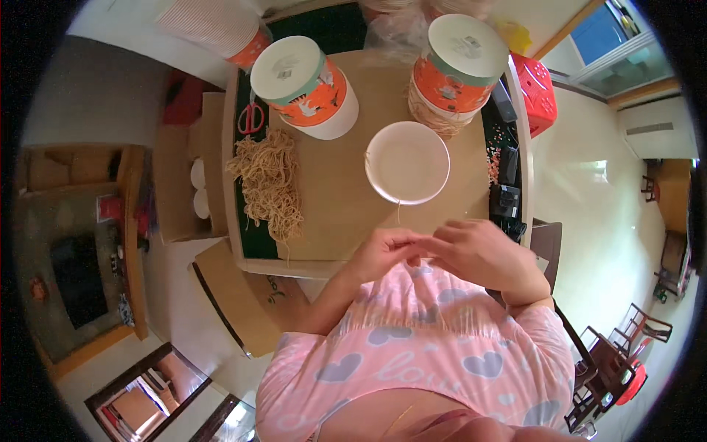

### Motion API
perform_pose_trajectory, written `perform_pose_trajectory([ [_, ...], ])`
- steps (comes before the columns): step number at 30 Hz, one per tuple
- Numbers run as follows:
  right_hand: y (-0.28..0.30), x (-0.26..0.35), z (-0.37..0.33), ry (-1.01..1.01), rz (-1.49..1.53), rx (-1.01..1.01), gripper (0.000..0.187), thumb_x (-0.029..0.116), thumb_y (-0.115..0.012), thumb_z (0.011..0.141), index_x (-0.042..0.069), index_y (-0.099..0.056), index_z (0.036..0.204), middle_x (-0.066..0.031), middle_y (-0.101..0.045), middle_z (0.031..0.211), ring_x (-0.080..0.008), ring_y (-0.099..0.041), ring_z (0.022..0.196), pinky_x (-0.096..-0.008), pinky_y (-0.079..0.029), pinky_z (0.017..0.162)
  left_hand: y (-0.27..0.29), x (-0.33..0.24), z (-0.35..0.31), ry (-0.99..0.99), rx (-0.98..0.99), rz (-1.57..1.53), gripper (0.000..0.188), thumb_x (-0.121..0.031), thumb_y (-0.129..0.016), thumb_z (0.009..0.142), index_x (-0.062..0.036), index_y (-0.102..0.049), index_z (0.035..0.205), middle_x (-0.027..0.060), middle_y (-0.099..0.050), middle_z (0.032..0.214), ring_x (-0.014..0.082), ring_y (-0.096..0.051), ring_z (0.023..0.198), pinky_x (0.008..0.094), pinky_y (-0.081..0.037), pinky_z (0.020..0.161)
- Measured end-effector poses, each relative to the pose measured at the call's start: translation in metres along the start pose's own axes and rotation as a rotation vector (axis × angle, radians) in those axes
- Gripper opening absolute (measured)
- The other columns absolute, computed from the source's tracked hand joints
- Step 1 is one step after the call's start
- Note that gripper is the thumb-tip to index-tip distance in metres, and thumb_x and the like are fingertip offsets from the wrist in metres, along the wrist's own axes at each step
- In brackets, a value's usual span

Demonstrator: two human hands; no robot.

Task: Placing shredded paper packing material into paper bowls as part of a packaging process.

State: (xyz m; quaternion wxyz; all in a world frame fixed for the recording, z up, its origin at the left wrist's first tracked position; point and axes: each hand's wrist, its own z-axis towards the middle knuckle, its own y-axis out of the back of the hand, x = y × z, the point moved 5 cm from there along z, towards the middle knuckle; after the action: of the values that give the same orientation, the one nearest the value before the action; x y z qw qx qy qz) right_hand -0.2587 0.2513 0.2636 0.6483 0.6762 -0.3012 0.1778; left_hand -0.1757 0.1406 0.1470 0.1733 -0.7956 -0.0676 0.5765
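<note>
My left hand [384,251] and my right hand [482,254] meet at the near edge of the table, fingertips pinched together. What they pinch, if anything, is too small to see. Just beyond them stands a white paper bucket [407,163], its open mouth facing up. A short end of thin cord [399,213] hangs from its near rim toward my fingers, and a bit of cord shows at its left rim. A tangled heap of tan cords [267,184] lies on the left side of the table.
Red-handled scissors [251,118] lie beyond the cords. Upside-down orange-printed paper buckets stand at the far left [313,96] and far right [454,81], the latter with cord around its lower part. Small black boxes [506,199] and scattered beads [493,160] line the right edge. A red stool [535,92] stands beyond.
</note>
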Motion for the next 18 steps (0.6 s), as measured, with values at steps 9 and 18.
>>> perform_pose_trajectory([
  [9, 0.112, 0.129, -0.089, -3.327, -2.211, -0.255, 0.009, 0.014, -0.054, 0.080, 0.008, -0.054, 0.087, -0.0031, -0.055, 0.075, -0.0197, -0.058, 0.067, -0.0306, -0.046, 0.053, 0.013, 0.006, -0.010, 0.180, -0.094, -0.027, 0.021, -0.014, -0.055, 0.092, 0.0002, -0.065, 0.102, 0.0020, -0.065, 0.076, 0.0043, -0.053, 0.059, 0.0177, -0.045, 0.055],
  [18, 0.018, 0.098, -0.005, -2.386, -3.306, -1.087, 0.016, 0.011, -0.058, 0.086, 0.001, -0.062, 0.099, -0.0117, -0.062, 0.092, -0.0297, -0.060, 0.084, -0.0370, -0.048, 0.074, 0.022, 0.016, -0.018, 0.143, -0.191, -0.092, 0.024, -0.019, -0.052, 0.094, -0.0008, -0.066, 0.098, 0.0009, -0.063, 0.069, 0.0027, -0.047, 0.056, 0.0169, -0.039, 0.051],
])
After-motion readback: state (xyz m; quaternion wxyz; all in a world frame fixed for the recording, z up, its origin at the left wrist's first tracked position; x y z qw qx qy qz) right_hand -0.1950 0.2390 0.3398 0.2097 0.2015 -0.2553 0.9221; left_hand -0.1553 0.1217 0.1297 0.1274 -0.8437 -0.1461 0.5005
